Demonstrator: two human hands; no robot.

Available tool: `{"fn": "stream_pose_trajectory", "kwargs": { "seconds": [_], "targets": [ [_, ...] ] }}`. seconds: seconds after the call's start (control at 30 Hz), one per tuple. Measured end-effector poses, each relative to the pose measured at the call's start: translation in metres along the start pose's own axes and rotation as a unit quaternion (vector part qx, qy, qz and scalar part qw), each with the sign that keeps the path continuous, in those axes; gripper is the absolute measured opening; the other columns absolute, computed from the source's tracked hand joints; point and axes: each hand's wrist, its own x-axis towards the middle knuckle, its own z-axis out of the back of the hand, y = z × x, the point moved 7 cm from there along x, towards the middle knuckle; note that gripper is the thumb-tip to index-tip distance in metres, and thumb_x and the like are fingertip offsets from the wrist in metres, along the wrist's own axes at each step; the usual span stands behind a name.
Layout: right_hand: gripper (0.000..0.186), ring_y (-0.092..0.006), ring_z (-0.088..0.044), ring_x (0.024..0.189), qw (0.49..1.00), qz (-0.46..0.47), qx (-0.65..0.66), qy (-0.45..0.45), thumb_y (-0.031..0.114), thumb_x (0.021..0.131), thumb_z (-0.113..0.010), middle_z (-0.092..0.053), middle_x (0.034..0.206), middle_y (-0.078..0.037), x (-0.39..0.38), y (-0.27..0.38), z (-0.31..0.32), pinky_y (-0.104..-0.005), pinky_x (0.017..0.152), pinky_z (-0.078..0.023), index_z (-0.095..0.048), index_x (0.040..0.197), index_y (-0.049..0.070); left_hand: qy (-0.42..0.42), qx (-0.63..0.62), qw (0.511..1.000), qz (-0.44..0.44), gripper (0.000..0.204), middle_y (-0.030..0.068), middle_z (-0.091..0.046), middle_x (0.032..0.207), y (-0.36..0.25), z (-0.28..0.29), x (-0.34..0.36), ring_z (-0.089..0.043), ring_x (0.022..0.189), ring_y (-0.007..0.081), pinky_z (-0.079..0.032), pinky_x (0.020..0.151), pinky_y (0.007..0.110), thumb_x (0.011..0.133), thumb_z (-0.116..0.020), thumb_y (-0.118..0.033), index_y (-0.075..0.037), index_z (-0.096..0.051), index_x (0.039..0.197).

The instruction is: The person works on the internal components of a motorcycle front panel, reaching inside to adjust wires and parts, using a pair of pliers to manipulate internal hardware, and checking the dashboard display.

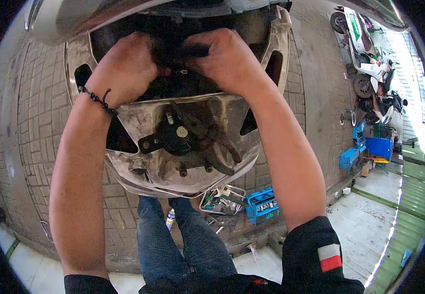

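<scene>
Grey paving bricks (36, 112) fill the ground on my left, running under a raised silver car body (99, 17). My left hand (124, 68), with a black bead bracelet (97, 99) at the wrist, is curled shut around a dark part (183, 73) up inside the wheel arch; its fingertips are buried in shadow, so I cannot tell exactly what they grip. Just below the fingers sits a dusty metal backing plate (139, 117), and lower still the bare wheel hub (180, 133) with its rusty linkage (222, 154). My right hand (229, 61) is clenched too, knuckles up, closed on the same dark part, almost touching the left hand. Well below both hands, past my jeans (163, 235), I see a tray of loose tools (222, 201) and a blue socket case (262, 206) lying side by side on the ground. Far right of the fingers, well apart: blue crates (369, 147), parked scooters (364, 44) and a green corrugated fence (413, 196).
</scene>
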Motion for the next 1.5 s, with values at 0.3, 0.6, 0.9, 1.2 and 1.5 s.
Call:
{"fn": "stream_pose_trajectory", "kwargs": {
  "seconds": [0.3,0.6,0.9,1.2,1.5],
  "targets": [
    [0.027,-0.0349,-0.060,0.083,0.999,-0.028,0.038,-0.013,0.018,0.067,-0.062,-0.062,0.086,-0.019,-0.003,0.001,0.002,-0.0391,0.077,-0.049,-0.065,0.093,0.008,-0.008,-0.045,0.999,0.002,0.018,0.0184,-0.060,0.086,0.004,-0.004,0.002,-0.055,0.089,0.0340,-0.045,0.081,0.039,0.073,-0.053,-0.013,-0.003,-0.064,0.084],
    [0.026,-0.0344,-0.059,0.086,1.000,-0.018,0.006,-0.002,0.019,0.068,-0.062,-0.062,0.089,-0.018,-0.002,0.009,0.004,-0.0390,0.080,-0.048,-0.065,0.092,0.009,0.015,0.023,1.000,0.005,0.018,0.0208,-0.060,0.087,-0.003,0.004,0.003,-0.057,0.085,0.0345,-0.047,0.075,0.040,0.074,-0.053,-0.013,-0.002,-0.064,0.083],
    [0.025,-0.0347,-0.059,0.081,0.999,0.022,-0.020,-0.018,0.023,0.070,-0.064,-0.062,0.084,-0.017,0.001,0.001,-0.002,-0.0380,0.076,-0.048,-0.065,0.091,0.009,-0.021,-0.137,0.990,0.014,0.024,0.0183,-0.061,0.090,-0.002,0.007,0.006,-0.057,0.088,0.0340,-0.045,0.076,0.039,0.074,-0.055,-0.019,-0.003,-0.062,0.090],
    [0.026,-0.0357,-0.059,0.083,0.998,0.049,-0.022,-0.037,0.021,0.067,-0.061,-0.061,0.083,-0.020,-0.001,0.009,0.004,-0.0410,0.079,-0.048,-0.065,0.090,0.008,-0.047,-0.047,0.997,-0.046,0.023,0.0158,-0.062,0.090,-0.007,0.010,0.006,-0.057,0.088,0.0327,-0.046,0.077,0.039,0.075,-0.055,-0.020,-0.006,-0.063,0.091],
    [0.030,-0.0357,-0.060,0.082,0.998,0.037,-0.030,-0.051,0.019,0.066,-0.061,-0.062,0.084,-0.020,-0.004,0.008,0.004,-0.0404,0.079,-0.049,-0.065,0.093,0.007,-0.029,-0.141,0.989,0.038,0.025,0.0158,-0.062,0.091,0.000,0.007,0.007,-0.057,0.086,0.0337,-0.046,0.076,0.039,0.075,-0.055,-0.021,-0.004,-0.063,0.091]
  ]
}}
